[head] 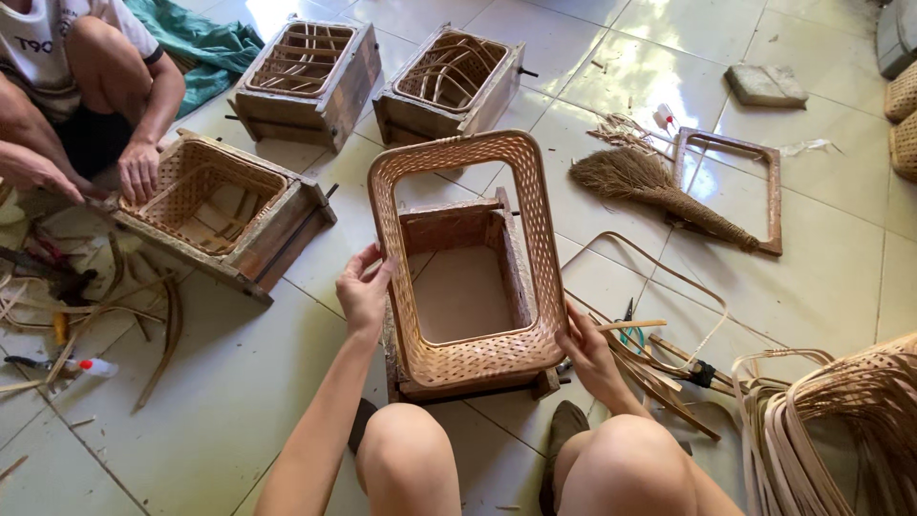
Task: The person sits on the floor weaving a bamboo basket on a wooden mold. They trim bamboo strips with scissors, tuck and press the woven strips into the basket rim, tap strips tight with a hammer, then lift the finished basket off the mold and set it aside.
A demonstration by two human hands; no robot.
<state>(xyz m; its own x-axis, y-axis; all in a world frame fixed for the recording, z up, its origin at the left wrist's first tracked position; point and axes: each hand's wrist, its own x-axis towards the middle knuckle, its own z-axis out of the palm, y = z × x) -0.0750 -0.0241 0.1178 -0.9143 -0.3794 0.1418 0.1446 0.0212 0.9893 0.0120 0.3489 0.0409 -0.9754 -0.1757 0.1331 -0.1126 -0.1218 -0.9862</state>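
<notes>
Knees are framing the bottom of view; the person is squatting on the tiled floor [239, 401]. Left hand [364, 291] is pinching the left edge of the woven rattan basket frame [458, 258], fingers closed on the weave. Right hand [586, 346] is gripping the frame's lower right corner; whether it is also holding the thin stick [630, 325] beside it is unclear from this angle. The frame is sitting tilted over the wooden box mould [463, 287], apparently so the mould keeps its rectangular shape. A co-worker's hands [138, 172] are resting on another mould [224, 210]. A broom [650, 186] and loose rattan strips [821, 411] are lying to the right.
</notes>
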